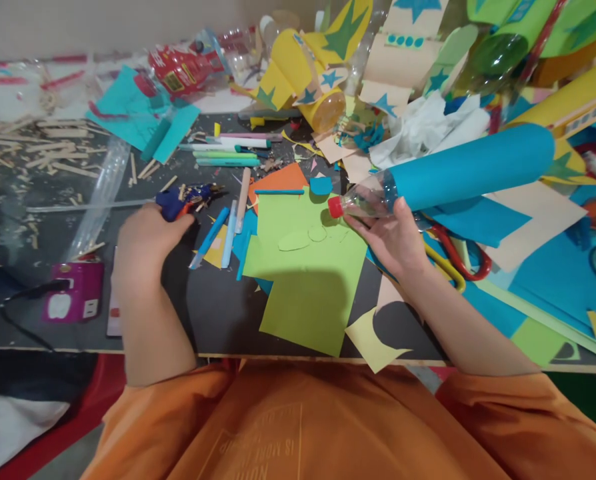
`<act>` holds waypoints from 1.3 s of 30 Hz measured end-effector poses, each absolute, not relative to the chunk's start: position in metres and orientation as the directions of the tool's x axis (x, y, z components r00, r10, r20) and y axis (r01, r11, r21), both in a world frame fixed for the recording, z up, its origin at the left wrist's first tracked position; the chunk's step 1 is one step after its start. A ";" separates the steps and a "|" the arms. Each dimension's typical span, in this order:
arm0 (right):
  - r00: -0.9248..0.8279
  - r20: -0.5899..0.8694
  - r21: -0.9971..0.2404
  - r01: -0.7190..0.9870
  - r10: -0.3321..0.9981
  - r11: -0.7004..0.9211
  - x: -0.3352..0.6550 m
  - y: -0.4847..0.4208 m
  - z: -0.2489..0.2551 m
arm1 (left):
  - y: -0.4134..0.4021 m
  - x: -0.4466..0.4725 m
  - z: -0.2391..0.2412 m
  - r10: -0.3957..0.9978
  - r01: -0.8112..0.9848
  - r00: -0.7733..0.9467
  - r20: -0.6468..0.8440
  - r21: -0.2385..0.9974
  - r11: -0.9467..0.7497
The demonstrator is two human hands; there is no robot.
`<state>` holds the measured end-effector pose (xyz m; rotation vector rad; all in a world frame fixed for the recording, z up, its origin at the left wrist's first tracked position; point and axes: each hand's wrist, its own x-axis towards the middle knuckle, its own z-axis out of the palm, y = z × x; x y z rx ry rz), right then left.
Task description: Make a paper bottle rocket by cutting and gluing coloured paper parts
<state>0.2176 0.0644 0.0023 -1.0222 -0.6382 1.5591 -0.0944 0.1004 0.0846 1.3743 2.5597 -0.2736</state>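
My left hand (145, 241) is closed round the handle of a blue glue gun (185, 199) lying on the dark table (218, 313), its nozzle pointing right. My right hand (395, 241) grips the neck of a clear plastic bottle (373, 199) with a red cap (335, 207); the bottle's body is wrapped in blue paper (471, 168) and lies tilted up to the right. Green paper sheets (311, 267) with small cut ovals lie between my hands.
Pens and markers (228, 152) lie at the back, wooden sticks (53, 150) at the left, a purple box (73, 290) with a cable near the front edge. Scissors (453, 257) rest under my right wrist. Paper-covered bottles and scraps crowd the back right.
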 end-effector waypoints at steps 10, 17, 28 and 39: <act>-0.028 -0.286 -0.838 -0.478 0.958 -0.264 0.219 0.064 0.001 | 0.069 -0.075 0.080 0.934 0.906 -0.357 -0.013 0.240 0.349; -0.011 -0.281 -0.845 -0.470 0.960 -0.253 0.220 0.064 0.003 | 0.055 -0.038 0.061 0.988 0.991 -0.088 -0.127 0.085 0.099; -0.001 -0.294 -0.841 -0.475 0.956 -0.259 0.219 0.064 0.005 | 0.053 -0.044 0.037 0.985 0.985 0.171 0.003 0.032 -0.171; -0.009 -0.303 -0.844 -0.462 0.953 -0.273 0.218 0.063 0.009 | 0.048 -0.042 0.045 0.982 0.981 0.187 -0.009 0.055 -0.186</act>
